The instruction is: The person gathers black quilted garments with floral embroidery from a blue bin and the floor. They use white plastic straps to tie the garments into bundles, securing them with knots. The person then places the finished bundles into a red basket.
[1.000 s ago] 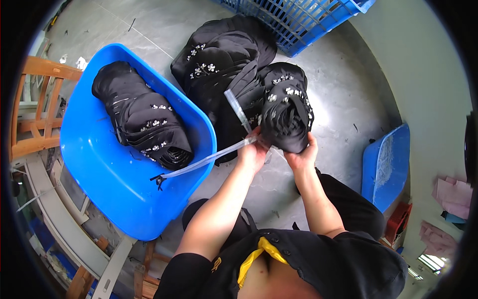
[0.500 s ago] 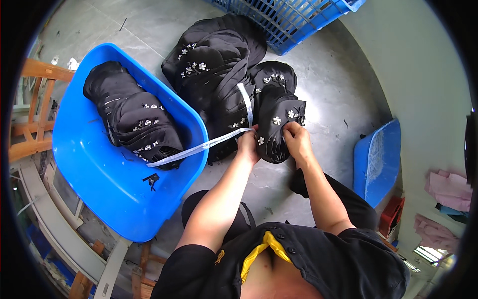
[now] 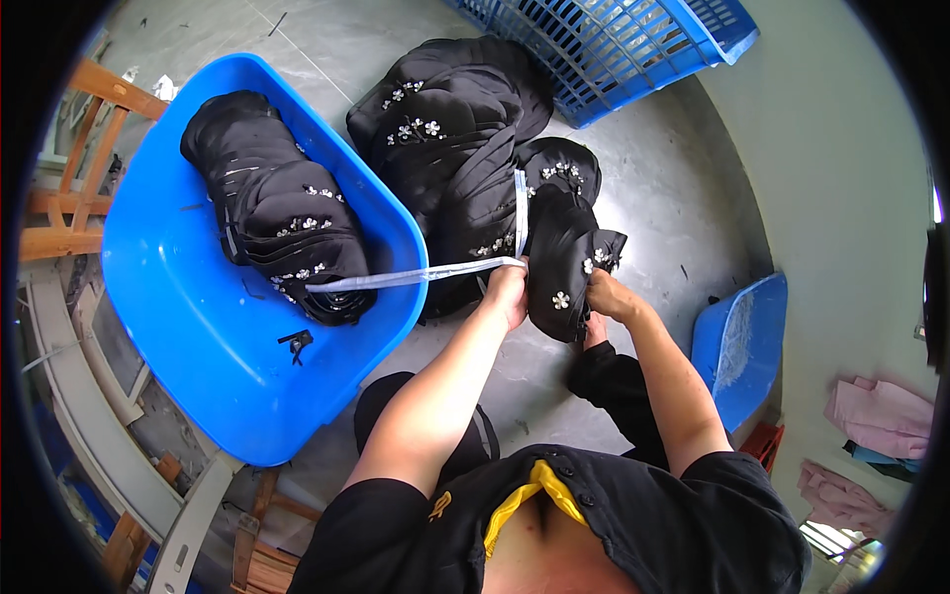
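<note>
A bundle of black fabric pieces point(image 3: 560, 247) with white flower decorations lies between my hands. My left hand point(image 3: 508, 295) is closed at its left edge, where a long pale strip point(image 3: 416, 271) also meets my fingers. On the right edge, my right hand point(image 3: 612, 297) pinches the cloth; its fingertips are partly hidden. The strip runs from a second black flowered bundle point(image 3: 277, 188) inside the big blue tub point(image 3: 223, 386), and another length stands up behind my left hand. Beyond my hands, a larger heap of the same black fabric point(image 3: 445, 119) rests on the floor.
A blue plastic crate point(image 3: 633, 64) stands at the far right of the heap. By the wall is a smaller blue container point(image 3: 740, 346). Wooden chair-like frames point(image 3: 89, 168) and a pale metal rail point(image 3: 89, 396) border the left. Pink cloths point(image 3: 881, 421) are at the right.
The view has shifted slightly. My right hand has drawn the fabric's right edge down and inward, and the bundle between my hands looks narrower and more folded.
</note>
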Demonstrator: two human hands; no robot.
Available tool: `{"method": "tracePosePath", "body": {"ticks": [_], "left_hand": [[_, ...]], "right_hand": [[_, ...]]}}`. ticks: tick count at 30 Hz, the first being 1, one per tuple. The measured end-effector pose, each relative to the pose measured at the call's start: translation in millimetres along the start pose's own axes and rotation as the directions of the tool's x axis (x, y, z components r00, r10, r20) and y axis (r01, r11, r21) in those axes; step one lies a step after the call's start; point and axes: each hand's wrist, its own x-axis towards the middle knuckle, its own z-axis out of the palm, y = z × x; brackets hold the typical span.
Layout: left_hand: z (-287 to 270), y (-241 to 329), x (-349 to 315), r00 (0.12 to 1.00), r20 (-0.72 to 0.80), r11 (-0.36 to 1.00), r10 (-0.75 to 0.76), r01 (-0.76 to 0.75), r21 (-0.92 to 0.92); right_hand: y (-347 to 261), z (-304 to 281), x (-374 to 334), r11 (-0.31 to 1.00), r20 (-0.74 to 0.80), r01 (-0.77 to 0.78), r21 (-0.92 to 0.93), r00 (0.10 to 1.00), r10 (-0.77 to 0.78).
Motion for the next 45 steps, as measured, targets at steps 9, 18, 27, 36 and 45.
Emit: {"method": "tracePosePath", "body": {"ticks": [9,18,27,36,45], "left_hand": [[-3,-17,-1,0.913,0.108,0.808,0.393,-0.399,0.434],[43,-11,-29,0.619,0.373,0.312,0.691,-0.721,0.618],[47,-15,-49,0.581,0.572,0.089,0.579,-0.742,0.664],[51,-12,-66,0.602,0.534,0.031,0.594,-0.681,0.732],[48,-6,-60,0.592,0.415,0.358,0.691,-0.779,0.515]], "right_hand": [[4,16,-17,0.976,-0.255,0.211,0.054,0.948,-0.19],[-5,15,-42,0.8,-0.295,0.245,0.548,0.951,-0.089],[-25,20,-44,0.968,-0.263,-0.051,-0.245,0.965,-0.016],[-23,36,-36,0.947,-0.531,0.303,-0.107,0.788,-0.312],[-5,20,-22,0.96,-0.448,0.281,-0.001,0.858,-0.252]]}}
